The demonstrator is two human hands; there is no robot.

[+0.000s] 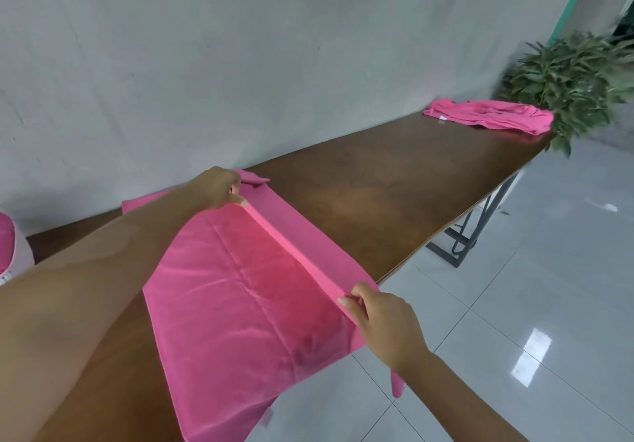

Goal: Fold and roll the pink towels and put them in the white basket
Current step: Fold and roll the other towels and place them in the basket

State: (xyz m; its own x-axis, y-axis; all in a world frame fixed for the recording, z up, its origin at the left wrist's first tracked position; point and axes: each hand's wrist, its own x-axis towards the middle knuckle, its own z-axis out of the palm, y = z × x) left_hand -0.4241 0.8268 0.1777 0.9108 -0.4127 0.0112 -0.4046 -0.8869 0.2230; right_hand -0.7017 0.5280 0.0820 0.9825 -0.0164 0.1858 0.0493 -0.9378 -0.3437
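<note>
A pink towel (240, 304) lies spread across the brown table (394, 184), its near part hanging over the front edge. A raised fold runs along its right side. My left hand (219, 187) pinches the far end of that fold, and my right hand (384, 325) pinches the near end. A heap of more pink towels (490, 117) lies at the table's far right end. At the left edge, part of the white basket (19, 246) shows with pink cloth inside.
A grey wall runs along the back of the table. A leafy green plant (576, 78) stands past the far right end. Shiny white floor tiles (514, 304) lie to the right, with the table's dark metal legs (473, 232) beneath.
</note>
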